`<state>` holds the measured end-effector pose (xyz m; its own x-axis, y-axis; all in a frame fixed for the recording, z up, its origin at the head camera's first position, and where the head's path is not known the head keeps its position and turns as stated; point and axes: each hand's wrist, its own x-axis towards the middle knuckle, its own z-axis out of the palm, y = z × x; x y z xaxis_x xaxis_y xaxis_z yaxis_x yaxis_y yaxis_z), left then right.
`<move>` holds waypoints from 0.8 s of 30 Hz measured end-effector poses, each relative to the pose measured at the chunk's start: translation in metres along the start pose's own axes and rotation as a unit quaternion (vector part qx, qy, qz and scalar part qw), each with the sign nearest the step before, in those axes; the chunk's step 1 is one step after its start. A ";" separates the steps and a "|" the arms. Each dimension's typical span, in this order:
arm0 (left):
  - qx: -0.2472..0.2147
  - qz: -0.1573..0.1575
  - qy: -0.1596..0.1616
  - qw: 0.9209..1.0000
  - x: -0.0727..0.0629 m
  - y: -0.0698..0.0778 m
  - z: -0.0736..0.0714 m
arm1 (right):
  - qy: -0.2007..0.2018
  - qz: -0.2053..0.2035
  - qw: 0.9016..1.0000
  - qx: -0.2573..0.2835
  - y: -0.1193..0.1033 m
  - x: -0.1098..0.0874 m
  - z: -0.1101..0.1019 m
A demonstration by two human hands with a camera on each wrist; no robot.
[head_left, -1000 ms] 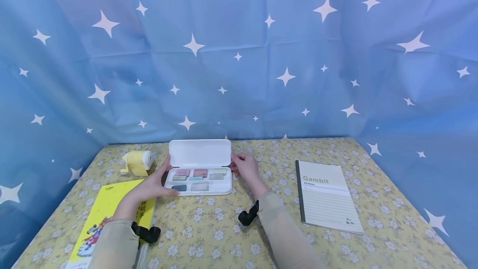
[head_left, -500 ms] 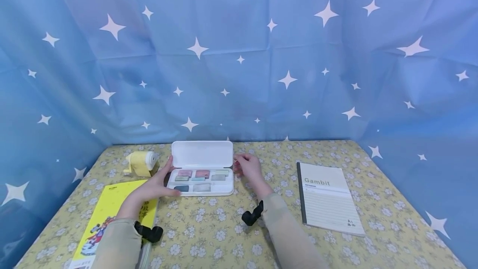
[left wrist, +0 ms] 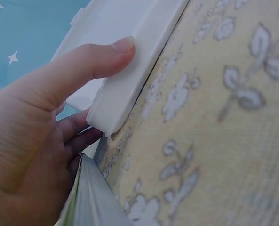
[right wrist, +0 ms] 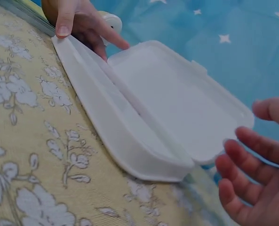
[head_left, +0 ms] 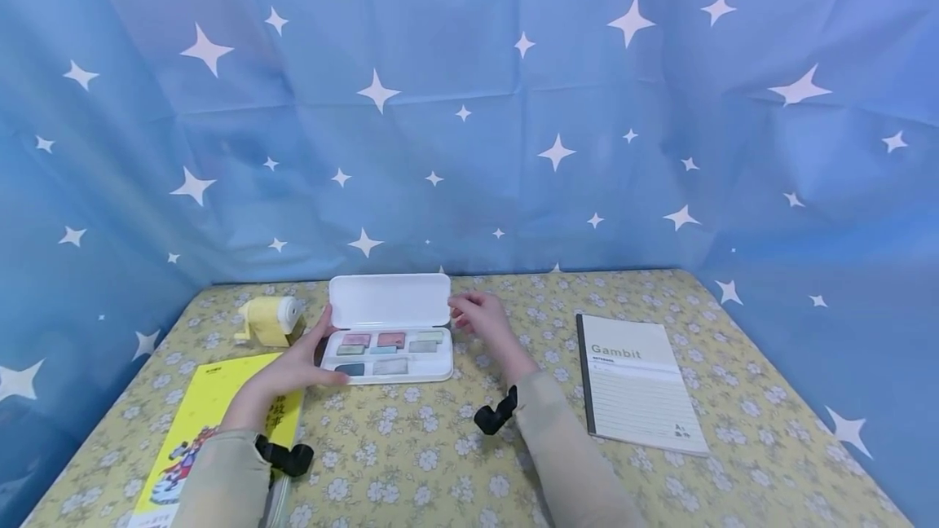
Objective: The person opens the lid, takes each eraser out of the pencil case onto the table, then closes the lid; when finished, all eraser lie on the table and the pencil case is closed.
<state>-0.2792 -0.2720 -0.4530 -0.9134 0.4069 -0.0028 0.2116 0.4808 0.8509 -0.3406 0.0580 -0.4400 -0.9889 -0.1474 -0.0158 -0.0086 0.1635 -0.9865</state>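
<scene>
A white hinged case [head_left: 433,367] lies on the table with its lid [head_left: 390,300] raised at the back. Several small flat blocks [head_left: 390,340] in pink, green, blue and grey lie in it; what they are I cannot tell. My left hand [head_left: 297,365] grips the left end of the case, thumb on the front wall and fingers round the side and back. By the lid's right edge is my right hand [head_left: 487,324], fingers loosely bent and holding nothing. In the right wrist view, the right fingertips [right wrist: 231,147] are close to the lid; contact is unclear.
A yellow pencil sharpener [head_left: 267,321] with a crank stands behind my left hand. Under my left forearm lies a yellow book [head_left: 213,398]. To the right is a notebook [head_left: 645,381]. A blue star-printed curtain [head_left: 469,145] hangs behind the flowered tablecloth [head_left: 411,463].
My right hand has risen slightly along the lid's right side, its fingers now nearer the lid edge. The left hand keeps its hold on the case. The head view has shifted a little.
</scene>
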 end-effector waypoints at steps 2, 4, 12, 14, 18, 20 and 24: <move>-0.004 0.001 -0.002 1.000 0.000 0.000 0.000 | -0.025 -0.013 0.999 -0.029 -0.005 -0.001 0.001; -0.007 0.001 -0.004 1.000 -0.001 0.000 0.000 | -0.057 -0.026 0.996 -0.057 -0.009 -0.003 0.001; -0.008 0.001 -0.001 1.000 -0.003 0.000 0.001 | -0.188 -0.082 0.968 -0.147 -0.019 -0.004 -0.003; -0.009 -0.001 -0.001 1.000 -0.003 -0.001 0.001 | -0.209 -0.092 0.958 -0.175 -0.022 -0.001 -0.003; -0.003 -0.006 0.004 1.000 -0.002 0.000 0.000 | -0.242 -0.116 0.934 -0.238 -0.027 0.007 -0.006; 0.002 -0.009 0.006 1.000 -0.001 0.001 0.000 | -0.255 -0.129 0.919 -0.270 -0.029 0.009 -0.006; 0.005 -0.014 0.010 1.000 -0.001 0.002 0.000 | -0.275 -0.147 0.892 -0.326 -0.031 0.013 -0.007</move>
<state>-0.2774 -0.2715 -0.4516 -0.9254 0.3785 -0.0158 0.1901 0.5001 0.8449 -0.3538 0.0575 -0.4082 -0.7085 -0.7052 -0.0257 -0.5181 0.5445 -0.6596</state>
